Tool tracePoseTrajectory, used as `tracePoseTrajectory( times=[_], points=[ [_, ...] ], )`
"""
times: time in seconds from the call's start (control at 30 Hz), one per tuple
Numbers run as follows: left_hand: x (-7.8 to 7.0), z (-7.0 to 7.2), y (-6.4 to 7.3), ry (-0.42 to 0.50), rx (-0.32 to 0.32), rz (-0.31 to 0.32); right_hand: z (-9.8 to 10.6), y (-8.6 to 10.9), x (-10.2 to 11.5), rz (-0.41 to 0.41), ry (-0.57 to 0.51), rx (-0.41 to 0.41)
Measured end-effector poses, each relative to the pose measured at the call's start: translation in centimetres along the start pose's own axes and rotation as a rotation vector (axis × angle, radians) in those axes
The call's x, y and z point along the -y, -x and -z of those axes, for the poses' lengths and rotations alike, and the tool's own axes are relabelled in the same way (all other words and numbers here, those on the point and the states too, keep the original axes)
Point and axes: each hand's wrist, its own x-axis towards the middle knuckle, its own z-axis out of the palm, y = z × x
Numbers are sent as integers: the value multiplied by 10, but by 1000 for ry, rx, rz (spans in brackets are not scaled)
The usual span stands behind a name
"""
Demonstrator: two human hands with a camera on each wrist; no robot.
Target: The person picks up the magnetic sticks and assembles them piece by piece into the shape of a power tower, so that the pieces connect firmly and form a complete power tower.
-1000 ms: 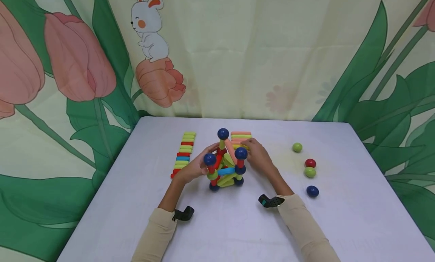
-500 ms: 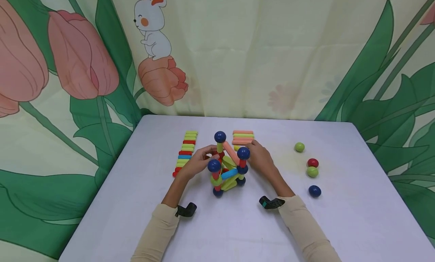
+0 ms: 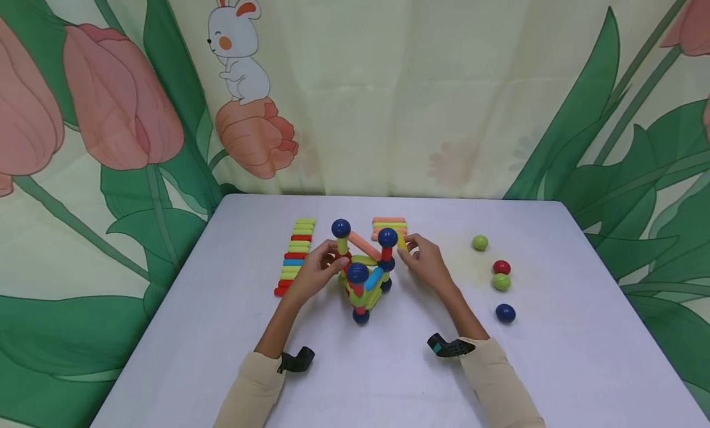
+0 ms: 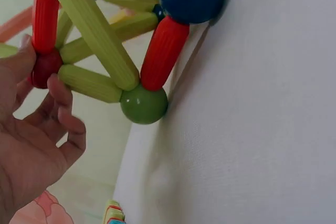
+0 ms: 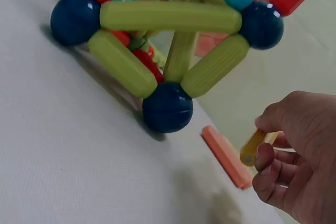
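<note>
A magnetic ball-and-stick structure (image 3: 364, 263) stands mid-table, with green, red, blue and orange sticks joined by balls. Three dark blue balls top its upright sticks. My left hand (image 3: 318, 272) is at its left side; in the left wrist view, the thumb and fingers hold it at a dark red ball (image 4: 47, 68). To the right of the structure, my right hand (image 3: 427, 263) pinches a yellow magnetic stick (image 3: 402, 241) between thumb and fingers. The right wrist view shows that yellow stick's near end (image 5: 249, 156) facing the structure, apart from it.
Left of the structure runs a column of green, red and blue sticks (image 3: 297, 246). Behind it lie orange and green sticks (image 3: 389, 221). Loose balls sit at right: a green ball (image 3: 479, 242), a red ball (image 3: 501, 267), another green one and a blue ball (image 3: 505, 313).
The structure has turned, its back post swinging left and its front-left post moving right toward the front. My right hand has picked the yellow stick up from the row at the back.
</note>
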Motion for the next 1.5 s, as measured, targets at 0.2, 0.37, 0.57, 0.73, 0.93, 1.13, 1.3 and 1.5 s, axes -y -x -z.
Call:
tracePoseTrajectory(
  times=[0.2,0.37,0.57,0.73,0.93,1.13,1.3,1.5],
  points=[
    [-3,-9,15,-114,-185,-4,10,8,9,-53,-195,-9],
    [-8,-16,22,-154,-268,-25,21,15,19,-53,-332,-56],
    [-8,-11,24,-184,-124,-57,28,25,36,-42,-542,-37],
    [-5,-11,25,-152,-77,-66,24,34,46,-4,-590,111],
    [-1,-18,23,-130,-88,-81,16,38,50,69,-565,232],
    [1,-22,22,-119,-82,-73,16,38,48,104,-537,260],
    [2,-24,22,-110,-70,-46,17,36,48,140,-522,295],
    [3,-25,21,-112,-66,-42,19,35,48,158,-482,322]
  ],
)
